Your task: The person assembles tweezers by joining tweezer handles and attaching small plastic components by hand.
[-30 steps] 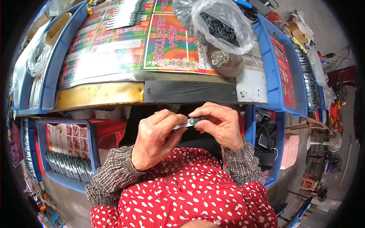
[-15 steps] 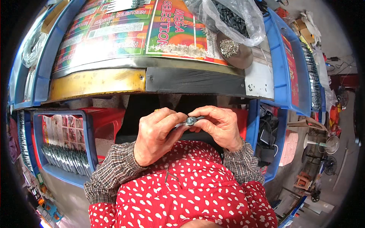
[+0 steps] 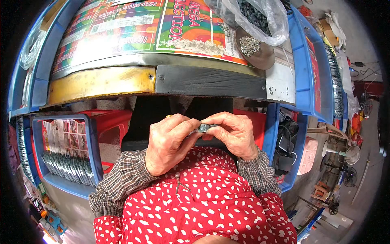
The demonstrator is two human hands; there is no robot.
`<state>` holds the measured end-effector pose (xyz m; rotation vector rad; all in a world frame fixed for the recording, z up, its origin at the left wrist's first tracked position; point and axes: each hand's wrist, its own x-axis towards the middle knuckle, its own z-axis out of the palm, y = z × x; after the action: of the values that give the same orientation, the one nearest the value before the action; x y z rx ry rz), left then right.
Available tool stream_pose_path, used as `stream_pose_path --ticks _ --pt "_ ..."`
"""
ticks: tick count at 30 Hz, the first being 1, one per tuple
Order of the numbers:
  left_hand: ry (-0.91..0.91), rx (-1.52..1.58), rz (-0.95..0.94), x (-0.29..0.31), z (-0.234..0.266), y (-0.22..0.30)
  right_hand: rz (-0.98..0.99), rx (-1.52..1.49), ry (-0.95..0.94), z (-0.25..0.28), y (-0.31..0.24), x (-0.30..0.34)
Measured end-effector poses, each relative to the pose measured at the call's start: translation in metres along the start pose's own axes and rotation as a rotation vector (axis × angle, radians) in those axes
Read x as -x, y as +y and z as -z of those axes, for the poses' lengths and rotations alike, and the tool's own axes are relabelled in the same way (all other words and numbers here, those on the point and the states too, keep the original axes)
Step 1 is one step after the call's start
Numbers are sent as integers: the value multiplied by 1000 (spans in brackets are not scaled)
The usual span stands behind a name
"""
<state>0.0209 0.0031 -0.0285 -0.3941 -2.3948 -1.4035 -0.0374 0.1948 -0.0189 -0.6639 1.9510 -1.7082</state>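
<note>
Above my lap, both hands meet at a small dark grey piece (image 3: 203, 127) with a rounded, pale-marked middle. My left hand (image 3: 170, 140) pinches its left end between thumb and fingers, where a thin greyish strip shows in part. From the other side, the thumb and forefinger of my right hand (image 3: 233, 134) grip the piece's dark right end. The fingers cover most of it, so its exact kind cannot be made out. Beyond the hands, a round brown dish (image 3: 264, 60) on the table holds many small silvery metal pins or screws (image 3: 249, 45).
A clear plastic bag (image 3: 280, 34) of dark pieces lies behind the dish on the cardboard-covered table (image 3: 118, 24). To the left, a blue crate (image 3: 94, 150) holds rows of dark-handled items (image 3: 65, 168). Another blue crate (image 3: 301, 150) with black objects stands at right, beside a pink box (image 3: 308, 156).
The view has shifted slightly, and the table edge appears a little higher. Both hands keep their grip on the grey piece, which has turned slightly between the fingers.
</note>
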Motion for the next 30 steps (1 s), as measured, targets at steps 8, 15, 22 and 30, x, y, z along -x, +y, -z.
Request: stream_pose_path --ticks 8,15,22,30 --pt "18 -35 -14 -3 -3 -4 -14 -13 16 1 1 -2" --pt "24 -72 -49 -13 2 -2 85 197 72 7 -9 -6" --pt "62 -99 -45 -25 13 1 335 744 516 51 -34 -31" --pt "60 -123 27 -30 24 1 441 1149 522 85 -20 -61"
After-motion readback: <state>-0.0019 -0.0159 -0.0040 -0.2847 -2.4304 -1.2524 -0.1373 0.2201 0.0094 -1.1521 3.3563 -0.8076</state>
